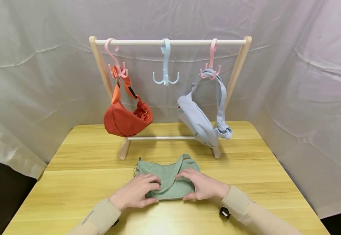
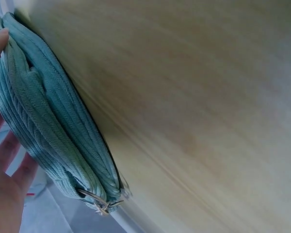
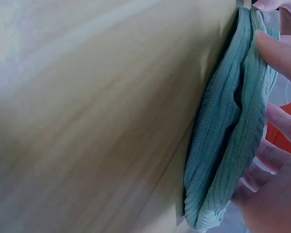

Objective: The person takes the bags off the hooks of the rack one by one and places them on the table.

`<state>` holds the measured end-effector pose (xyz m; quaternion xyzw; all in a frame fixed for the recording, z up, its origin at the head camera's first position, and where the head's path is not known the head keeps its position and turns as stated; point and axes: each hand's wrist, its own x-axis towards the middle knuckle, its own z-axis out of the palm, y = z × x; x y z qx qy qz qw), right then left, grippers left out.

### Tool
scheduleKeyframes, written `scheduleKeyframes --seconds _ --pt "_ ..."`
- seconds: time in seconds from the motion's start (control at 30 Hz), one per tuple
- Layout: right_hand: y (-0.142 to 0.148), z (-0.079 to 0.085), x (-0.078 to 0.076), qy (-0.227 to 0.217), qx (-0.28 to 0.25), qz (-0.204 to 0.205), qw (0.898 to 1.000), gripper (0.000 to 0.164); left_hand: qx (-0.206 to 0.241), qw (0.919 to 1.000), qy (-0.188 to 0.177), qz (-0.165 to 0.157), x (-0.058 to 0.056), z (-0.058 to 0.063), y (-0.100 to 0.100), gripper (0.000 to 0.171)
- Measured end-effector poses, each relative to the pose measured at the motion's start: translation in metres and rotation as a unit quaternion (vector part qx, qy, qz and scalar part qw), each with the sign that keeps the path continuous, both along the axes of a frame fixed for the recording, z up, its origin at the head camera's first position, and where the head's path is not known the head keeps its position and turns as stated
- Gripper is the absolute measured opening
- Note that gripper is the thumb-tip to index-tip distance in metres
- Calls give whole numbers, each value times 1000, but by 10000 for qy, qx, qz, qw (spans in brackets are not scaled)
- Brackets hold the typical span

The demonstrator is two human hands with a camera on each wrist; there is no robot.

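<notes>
A sage-green corduroy shoulder bag (image 1: 170,178) lies on the table, its strap folded across its front and metal rings at its left end. My left hand (image 1: 138,191) is on the bag's left part, with curved fingers over the top and the thumb at the near edge. On the right part, my right hand (image 1: 201,184) holds the bag the same way. The left wrist view shows the ribbed edge of the bag (image 2: 58,111) between thumb and fingers. In the right wrist view, the thumb (image 3: 281,56) touches the bag's edge and the fingers lie along its other side.
Behind the bag stands a wooden rack with a white rail (image 1: 141,42). A red bag (image 1: 126,119) hangs from its left pink hook, and a pale blue bag (image 1: 198,120) from its right pink hook. Between them hangs a light blue hook (image 1: 166,62). Grey curtains (image 1: 305,81) surround the table.
</notes>
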<state>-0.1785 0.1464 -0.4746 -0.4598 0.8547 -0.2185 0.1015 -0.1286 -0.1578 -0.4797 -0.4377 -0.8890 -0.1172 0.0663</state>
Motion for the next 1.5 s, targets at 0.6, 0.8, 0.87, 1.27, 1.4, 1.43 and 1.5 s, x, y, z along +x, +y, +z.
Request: scheduleKeyframes --seconds 0.6,0.8,0.87,1.27,1.4,1.43,1.5 --pt "0 3 -5 185 151 21 9997 64 109 9997 120 201 -7 4 0 29" --pt "-2 10 -8 225 -299 49 9993 52 486 9978 270 355 -12 11 -5 25" --pt "-3 13 -9 233 -483 30 9986 47 648 9962 404 407 -14 14 -8 25" --pt "-28 36 -20 -575 -2659 -571 9606 21 2406 9353 2524 597 -46 57 -26 17" --pt "-38 48 -22 -826 -3060 -845 9447 22 2931 9027 3040 828 -55 80 -34 23" --pt "-40 51 -23 -858 -3106 -888 9425 23 3061 8941 3141 904 -57 86 -36 24" --pt "-44 56 -24 -873 -3153 -924 9404 23 3320 8778 3272 1099 -60 97 -40 25"
